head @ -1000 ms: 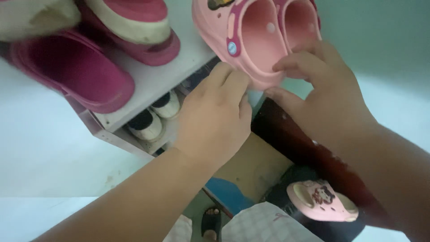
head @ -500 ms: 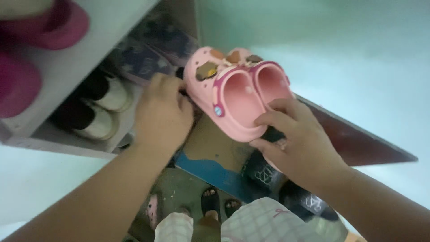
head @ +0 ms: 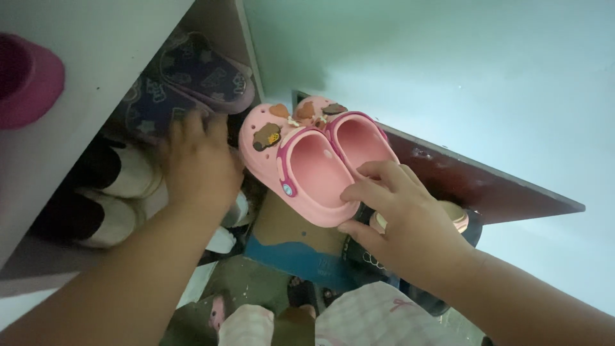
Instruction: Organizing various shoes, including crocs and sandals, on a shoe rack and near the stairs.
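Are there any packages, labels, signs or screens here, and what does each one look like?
No packages, signs or screens show.
Round badge: on the side strap of the pink clogs that the right hand holds; small, blue and white, its marking too small to make out.
Charms: on the clogs' toes; small brown, orange and dark shapes.
The left hand reaches toward the patterned purple slippers on the shelf.

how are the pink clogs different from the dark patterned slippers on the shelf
The pink clogs are plain pink with small charms; the dark patterned slippers are purple-blue with printed shapes. The right hand holds the clogs off the shelf; the slippers lie inside it, near the left hand. Both are pairs.
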